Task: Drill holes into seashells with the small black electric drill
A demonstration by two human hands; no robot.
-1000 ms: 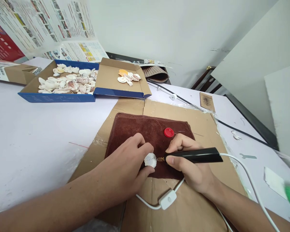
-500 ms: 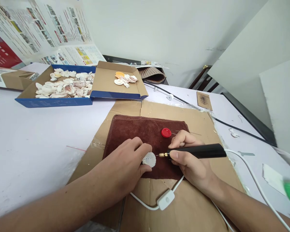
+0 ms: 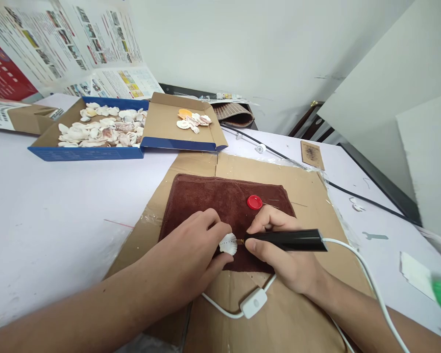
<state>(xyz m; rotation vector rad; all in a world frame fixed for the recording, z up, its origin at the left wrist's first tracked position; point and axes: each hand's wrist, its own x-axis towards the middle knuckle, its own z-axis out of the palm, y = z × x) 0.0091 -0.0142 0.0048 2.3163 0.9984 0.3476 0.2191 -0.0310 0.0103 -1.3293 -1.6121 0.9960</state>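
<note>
My left hand [image 3: 206,245] pinches a small white seashell [image 3: 228,244] between thumb and fingers, over the brown cloth [image 3: 202,191]. A row of tiny dark dots crosses the shell. In my right hand [image 3: 284,252] is a black pen-shaped mini drill [image 3: 286,240], gripped like a pen and pointing left. Its brass-coloured chuck is right at the shell's right edge; the thin bit cannot be made out there. Behind my right fingers, a red round cap [image 3: 254,202] lies on the cloth beside thin needle-like rods.
Beneath the cloth is cardboard [image 3: 272,169]. A blue box of shells [image 3: 91,153] stands at the back left, its open lid [image 3: 161,117] holding several more. The drill's white cord runs right; an inline switch [image 3: 253,303] lies in front. A small wrench [image 3: 375,236] is at right.
My right hand has moved the drill left, bringing its chuck up to the shell. The shell has turned in my left fingers and now shows its ridged fan shape.
</note>
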